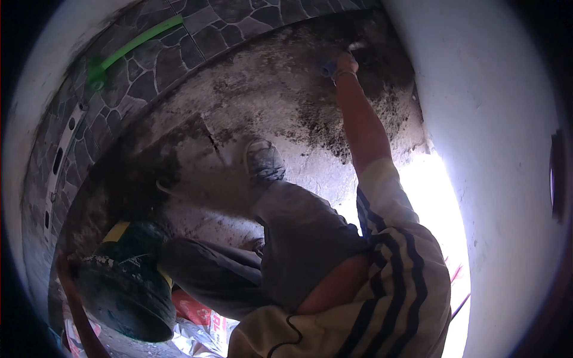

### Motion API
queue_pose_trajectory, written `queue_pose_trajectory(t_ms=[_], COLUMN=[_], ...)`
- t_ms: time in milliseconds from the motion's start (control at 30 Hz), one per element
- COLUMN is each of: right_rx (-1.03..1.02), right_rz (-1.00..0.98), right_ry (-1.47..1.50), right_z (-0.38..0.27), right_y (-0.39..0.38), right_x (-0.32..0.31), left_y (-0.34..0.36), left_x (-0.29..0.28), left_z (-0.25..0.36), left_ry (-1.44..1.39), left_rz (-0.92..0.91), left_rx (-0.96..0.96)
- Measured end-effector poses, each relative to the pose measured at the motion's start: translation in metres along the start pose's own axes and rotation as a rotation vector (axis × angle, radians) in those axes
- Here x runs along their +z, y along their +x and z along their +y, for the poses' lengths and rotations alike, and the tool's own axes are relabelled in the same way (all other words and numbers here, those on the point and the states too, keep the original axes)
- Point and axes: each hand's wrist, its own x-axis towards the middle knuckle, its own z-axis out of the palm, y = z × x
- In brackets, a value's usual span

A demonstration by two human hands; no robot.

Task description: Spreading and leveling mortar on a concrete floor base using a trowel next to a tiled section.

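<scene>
My right hand [345, 63] reaches far out over the dark, wet-looking patch of floor near the white wall. It is closed around a blue-handled tool [328, 67]; motion blur and the hand hide its kind, and a pale glint shows beyond the fingers. At the lower left, my left hand [65, 267] grips the edge of a dark green bucket [128, 292], which leans over and is crusted with grey residue. Part of those fingers is in shadow. Dark crumbly material [325, 131] lies spread on the rough concrete floor [221, 113].
Stone-pattern tiles [143, 86] run along the far left, with a green bar [143, 39] and a spirit level [58, 161] lying on them. A white wall [483, 119] closes off the right. My shoe [264, 160] is planted mid-floor; red and white bags [200, 319] lie beside the bucket.
</scene>
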Motion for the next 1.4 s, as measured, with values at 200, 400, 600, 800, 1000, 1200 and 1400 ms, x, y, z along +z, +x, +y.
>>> queue_pose_trajectory(t_ms=[200,400,600,800,1000,1200,1400], right_rx=[0.321,0.347,-0.099,-0.011,-0.404,-0.587,-0.569], right_rz=[0.01,-0.249,-0.323,-0.47,-0.793,-0.827,-0.771], right_ry=[1.13,1.225,0.436,0.385,0.083,-0.164,-0.326], right_z=[0.001,0.009,0.086,0.028,-0.062,-0.078,-0.032], right_y=[-0.118,-0.294,-0.27,-0.308,-0.341,-0.344,-0.31], right_x=[-0.002,-0.011,0.054,-0.022,0.033,0.043,0.065], left_y=[-0.021,-0.004,0.004,0.027,-0.026,-0.063,-0.185], left_x=[-0.012,-0.006,-0.007,0.04,0.009,0.003,0.009], left_z=[0.008,0.027,0.03,0.033,0.057,0.067,-0.028], left_ry=[0.032,0.014,-0.072,-0.149,0.387,0.266,0.665], left_rz=[0.052,-0.053,-0.096,-0.065,-0.039,0.436,0.888], left_rx=[-0.094,-0.123,0.034,0.056,0.298,0.337,0.145])
